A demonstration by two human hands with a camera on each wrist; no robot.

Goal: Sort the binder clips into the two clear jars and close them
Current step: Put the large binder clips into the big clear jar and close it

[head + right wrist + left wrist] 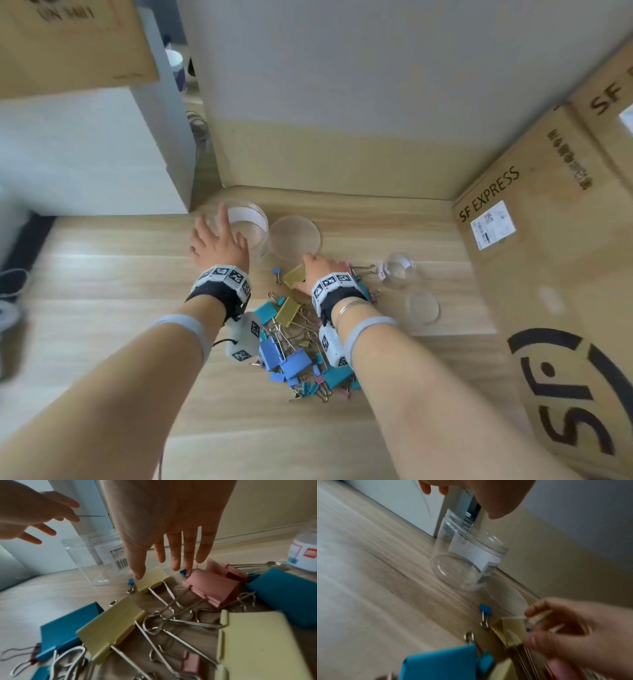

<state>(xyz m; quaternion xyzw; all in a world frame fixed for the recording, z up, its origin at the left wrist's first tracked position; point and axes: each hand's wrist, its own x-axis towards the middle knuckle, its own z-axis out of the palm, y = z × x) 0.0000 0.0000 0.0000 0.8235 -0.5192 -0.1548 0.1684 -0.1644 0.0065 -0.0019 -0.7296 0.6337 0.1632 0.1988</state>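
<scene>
The large clear jar (251,222) stands open at the back of the table, its lid (294,238) lying beside it. My left hand (219,233) hovers over that jar (467,561) with fingers spread, not touching it. A pile of blue, yellow and pink binder clips (294,342) lies in front. My right hand (313,263) reaches down at the pile's far edge, fingers straight. Its thumb tip touches a yellow clip (150,580) lying on the table, and the other fingers are behind it. A small clear jar (399,269) and its lid (421,306) sit to the right.
A large SF Express carton (534,274) borders the table (102,274) on the right. A wall runs along the back, and a white cabinet (85,154) stands at the back left. A small blue clip (131,584) lies alone left of the yellow one.
</scene>
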